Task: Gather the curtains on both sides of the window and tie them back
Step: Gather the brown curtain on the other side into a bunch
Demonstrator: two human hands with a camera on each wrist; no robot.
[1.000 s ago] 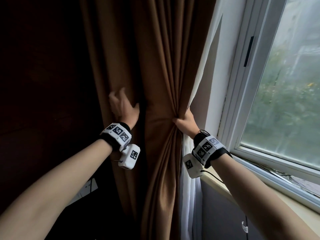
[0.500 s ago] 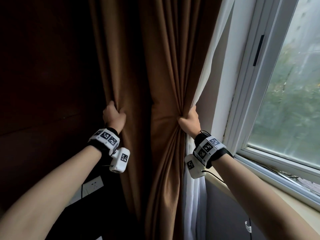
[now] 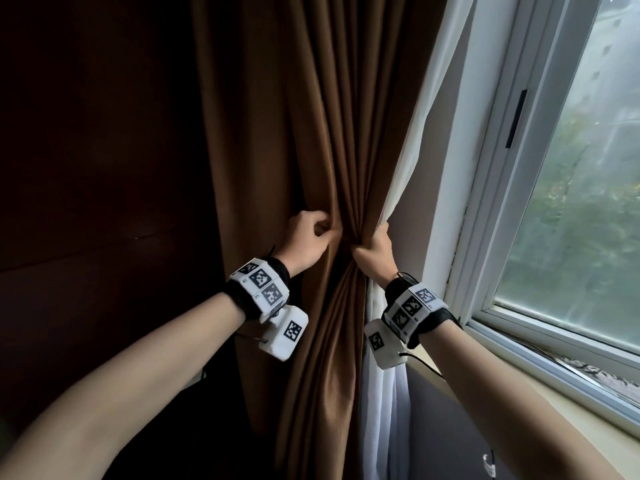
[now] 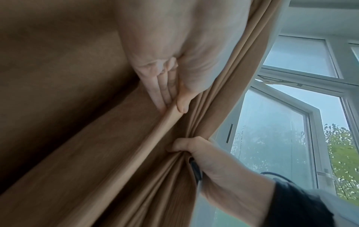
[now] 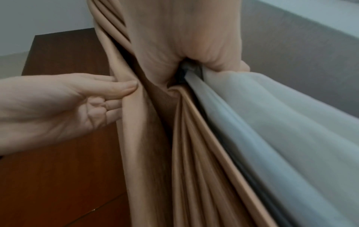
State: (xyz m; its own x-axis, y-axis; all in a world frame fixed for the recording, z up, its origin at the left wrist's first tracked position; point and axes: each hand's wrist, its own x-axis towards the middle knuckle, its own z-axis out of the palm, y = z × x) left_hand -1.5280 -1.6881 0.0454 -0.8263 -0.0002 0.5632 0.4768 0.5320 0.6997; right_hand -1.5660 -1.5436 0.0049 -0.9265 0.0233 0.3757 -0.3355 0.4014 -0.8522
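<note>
A brown curtain (image 3: 311,133) hangs in pleats, with a white sheer curtain (image 3: 408,161) along its window side. My right hand (image 3: 367,244) grips both, bunched tight at waist height; in the right wrist view the right hand (image 5: 194,66) has brown folds (image 5: 194,153) and sheer (image 5: 272,122) fanning out below it. My left hand (image 3: 325,230) pinches one brown fold between thumb and fingers, just left of the right hand. The left wrist view has the left hand (image 4: 172,106) on that fold (image 4: 136,145), with the right hand (image 4: 180,147) below it.
A white-framed window (image 3: 571,202) and its sill (image 3: 540,400) fill the right side. A dark wood panel wall (image 3: 104,168) stands to the left of the curtain. A small white hook (image 3: 489,464) sits on the wall below the sill.
My left hand took hold of the curtain's left part and has moved right with it, close to the right hand. The right hand has kept its grip on the bunch.
</note>
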